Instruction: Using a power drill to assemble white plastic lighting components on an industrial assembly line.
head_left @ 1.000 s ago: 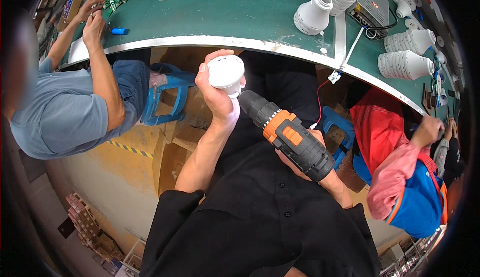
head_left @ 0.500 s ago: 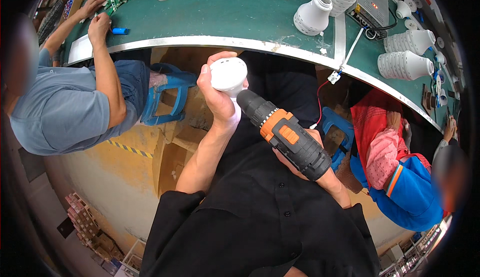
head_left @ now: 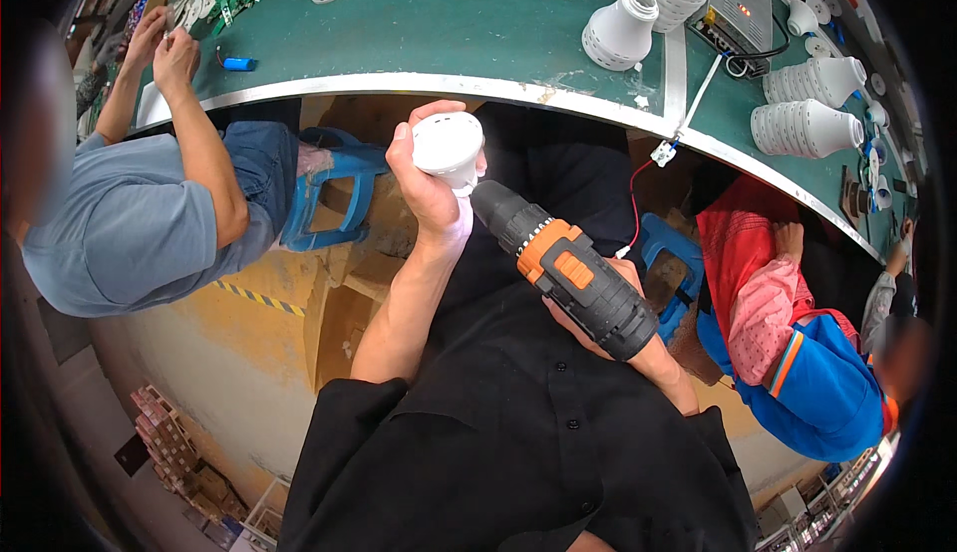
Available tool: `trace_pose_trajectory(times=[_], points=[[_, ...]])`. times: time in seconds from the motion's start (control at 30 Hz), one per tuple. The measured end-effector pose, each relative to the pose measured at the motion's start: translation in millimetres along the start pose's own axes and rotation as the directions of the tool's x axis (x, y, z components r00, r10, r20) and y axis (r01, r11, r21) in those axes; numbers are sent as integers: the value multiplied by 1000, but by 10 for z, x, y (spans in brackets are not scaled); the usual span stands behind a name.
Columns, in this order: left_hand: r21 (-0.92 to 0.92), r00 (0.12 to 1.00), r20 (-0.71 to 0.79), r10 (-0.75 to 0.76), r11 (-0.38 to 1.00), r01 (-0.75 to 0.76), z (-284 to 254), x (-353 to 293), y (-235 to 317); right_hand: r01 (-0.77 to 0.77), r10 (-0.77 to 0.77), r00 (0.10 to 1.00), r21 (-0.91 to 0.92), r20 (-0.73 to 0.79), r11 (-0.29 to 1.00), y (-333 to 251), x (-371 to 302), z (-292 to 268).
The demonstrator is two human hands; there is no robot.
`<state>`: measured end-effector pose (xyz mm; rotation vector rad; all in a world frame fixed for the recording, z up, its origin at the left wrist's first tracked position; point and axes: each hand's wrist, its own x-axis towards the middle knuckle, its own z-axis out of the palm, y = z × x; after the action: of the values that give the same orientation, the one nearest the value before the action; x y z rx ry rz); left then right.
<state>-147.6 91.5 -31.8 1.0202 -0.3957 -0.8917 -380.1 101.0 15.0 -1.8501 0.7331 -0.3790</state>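
My left hand (head_left: 427, 188) is closed around a white plastic lamp housing (head_left: 448, 143), its round slotted end turned up. A black and orange cordless drill (head_left: 573, 268) is in my right hand (head_left: 588, 328), whose fingers wrap its grip, mostly hidden beneath the drill body. The drill's chuck points up and left at the lower side of the housing. Where the tip meets the housing is hidden, so I cannot tell whether they touch. Both hands are over my lap, in front of the bench.
Above lies a green bench (head_left: 419, 34) with a white edge. On it stand a single white housing (head_left: 620, 30), stacked housings (head_left: 805, 129), a metal power supply (head_left: 740, 12) and a blue battery (head_left: 239, 64). Co-workers sit left and right, near blue stools (head_left: 334, 188).
The housing and my left hand have shifted slightly left. The drill has barely moved. The left co-worker's hands have come together, away from the green circuit boards.
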Motion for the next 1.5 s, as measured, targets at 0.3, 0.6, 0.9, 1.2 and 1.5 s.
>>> trace_pose_trajectory(times=[0.3,0.6,0.9,1.2,1.5], points=[[-27,1000,-1,-3,1000,3,-16,17,5,110,-109,994,20,-14,994,79,31,8],[-62,1000,-5,-8,998,8,-45,48,-15,93,-94,995,43,18,995,119,33,-7],[-138,999,15,-51,989,52,-175,99,-66,102,-102,995,50,-1,994,116,51,22],[-492,936,149,-317,798,349,-352,142,-78,116,-110,988,46,-111,992,164,-152,21],[-569,923,184,-338,729,380,-323,144,10,234,-277,942,-219,-189,947,108,-233,-41]])
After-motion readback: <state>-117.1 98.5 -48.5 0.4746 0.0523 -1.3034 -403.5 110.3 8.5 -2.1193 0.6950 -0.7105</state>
